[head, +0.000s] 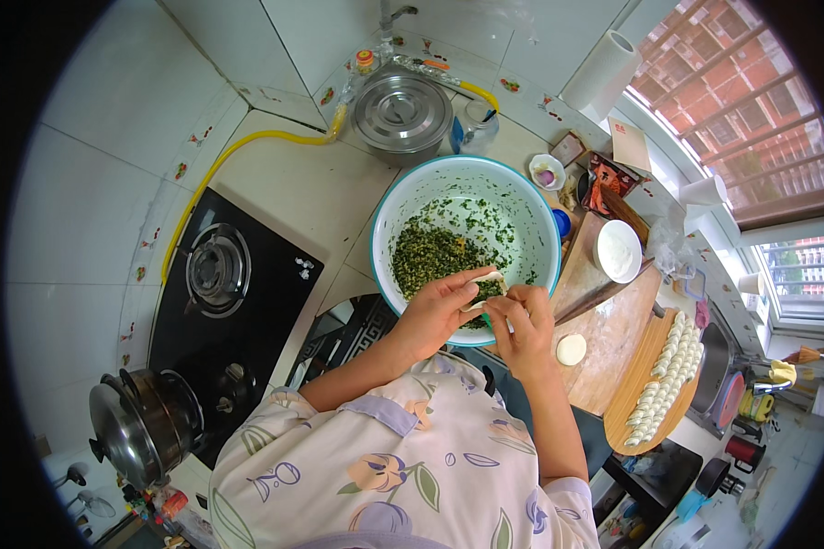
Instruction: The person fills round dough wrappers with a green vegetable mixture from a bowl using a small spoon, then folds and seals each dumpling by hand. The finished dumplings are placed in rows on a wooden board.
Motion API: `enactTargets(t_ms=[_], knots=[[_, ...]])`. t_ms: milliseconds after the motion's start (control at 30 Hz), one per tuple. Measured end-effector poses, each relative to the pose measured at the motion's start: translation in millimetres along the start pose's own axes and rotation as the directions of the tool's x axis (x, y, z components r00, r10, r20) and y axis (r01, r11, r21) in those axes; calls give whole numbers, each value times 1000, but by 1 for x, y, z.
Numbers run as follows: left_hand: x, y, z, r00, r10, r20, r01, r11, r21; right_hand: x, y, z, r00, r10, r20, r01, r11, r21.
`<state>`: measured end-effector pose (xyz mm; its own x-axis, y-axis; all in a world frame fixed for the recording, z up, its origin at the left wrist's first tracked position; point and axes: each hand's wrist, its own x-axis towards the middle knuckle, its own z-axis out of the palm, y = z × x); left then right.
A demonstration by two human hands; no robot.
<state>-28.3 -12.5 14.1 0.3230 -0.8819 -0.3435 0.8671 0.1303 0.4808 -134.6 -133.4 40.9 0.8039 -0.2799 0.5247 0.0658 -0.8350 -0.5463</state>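
Note:
A dough wrapper (487, 278) with chopped green filling (486, 291) on it lies between my hands, above the near rim of a large white basin (522, 185) with a blue edge. My left hand (441, 305) cups the wrapper from the left. The fingertips of my right hand (525, 322) pinch its near right edge. Chopped greens (429, 254) lie in the basin. One round dough wrapper (571, 349) rests on a floured wooden board (608, 329) to the right. Rows of shaped dumplings (666, 384) sit on an oval wooden board (621, 429) farther right.
A bowl of flour (617, 252) and a rolling pin (601, 291) are on the floured board. A lidded steel pot (402, 113) stands behind the basin. At left are a black gas stove (247, 370) and a steamer pot (137, 425). A sink (714, 343) lies far right.

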Motion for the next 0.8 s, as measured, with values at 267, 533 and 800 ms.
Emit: enactTargets(t_ms=[267,533,800], knots=[[-4,4,6,999,49,-2,-46,958,284,10,-6,-5,996,88,4,-88,993,78],[-8,12,8,978,136,156,-193,874,446,15,-6,-6,994,110,12,-111,989,102],[-6,10,6,981,153,120,-194,819,540,17,-3,-4,997,80,-1,-79,993,88]])
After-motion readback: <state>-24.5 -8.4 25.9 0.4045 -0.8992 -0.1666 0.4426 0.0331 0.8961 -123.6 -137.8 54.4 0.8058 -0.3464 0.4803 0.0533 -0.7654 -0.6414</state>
